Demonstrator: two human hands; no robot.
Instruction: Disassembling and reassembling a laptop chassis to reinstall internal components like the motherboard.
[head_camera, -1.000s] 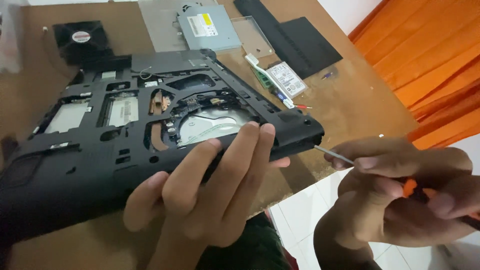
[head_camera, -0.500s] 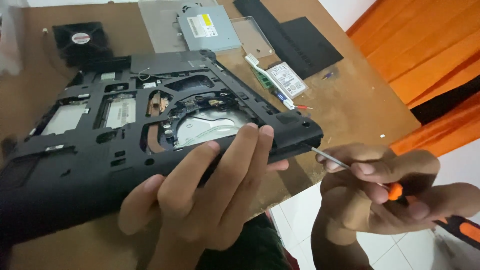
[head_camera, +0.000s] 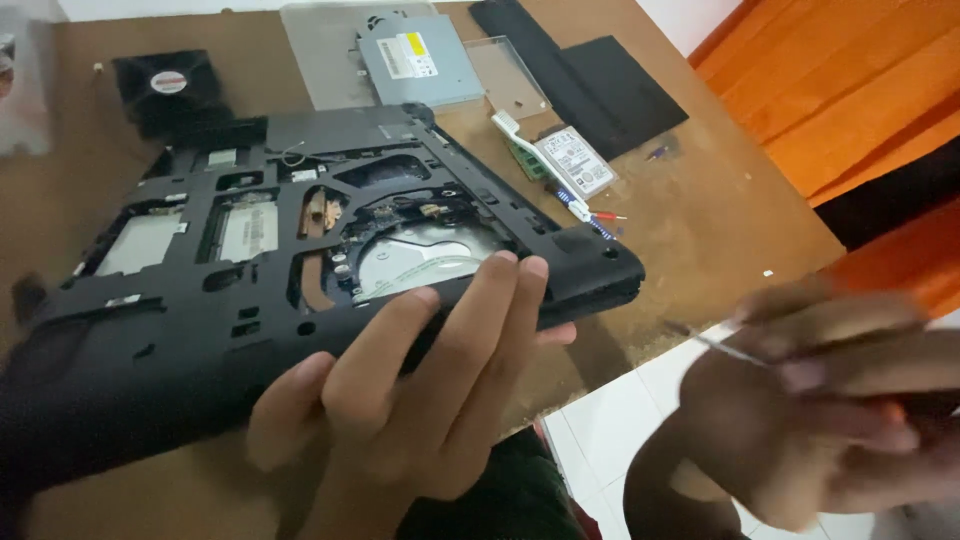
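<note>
Moved: right hand is shifted rightward, blurred, closed around screwdriver
Left hand: laptop base is gripped at its front edge

A silver metal optical drive, a black square cooling fan and a small silver hard drive are lying on the far part of the brown wooden table.

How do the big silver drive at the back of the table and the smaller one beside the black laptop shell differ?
The optical drive is larger, flat and square, grey metal with a yellow-and-white label; the hard drive is smaller, oblong, with a mostly white label. The optical drive lies at the far edge beside a grey panel; the hard drive lies nearer the laptop base, partly over a green circuit board. Both lie flat on the wooden table, untouched by either hand.
</note>
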